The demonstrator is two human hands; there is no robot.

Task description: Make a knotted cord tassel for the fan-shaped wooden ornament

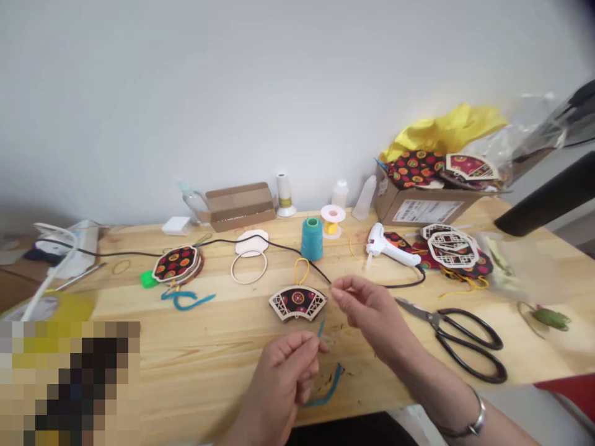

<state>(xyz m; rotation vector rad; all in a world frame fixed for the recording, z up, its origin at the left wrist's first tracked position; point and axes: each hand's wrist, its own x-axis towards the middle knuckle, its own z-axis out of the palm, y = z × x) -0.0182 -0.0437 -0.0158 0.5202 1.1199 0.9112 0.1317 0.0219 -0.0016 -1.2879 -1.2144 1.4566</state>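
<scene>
My left hand [292,365] is closed around a teal cord [335,381]; one short end pokes up above the thumb and another stretch curves out below the fingers. My right hand [360,303] is raised a little higher, its thumb and forefinger pinched together. Whatever lies in that pinch is too small to make out. Just beyond both hands, a fan-shaped wooden ornament [298,303] with dark floral fabric rests on the table, a yellow loop [302,271] at its top. Black-handled scissors [458,337] lie partly open to the right of my right hand.
Behind the ornament stand a teal thread cone [312,239] and a spool [333,217]. A white glue gun [393,246] and wooden lattice pieces [450,248] lie right. A cardboard box [418,207] holds fabric pieces. Stacked ornaments [177,265] sit left, and a black cable [279,243] crosses the table.
</scene>
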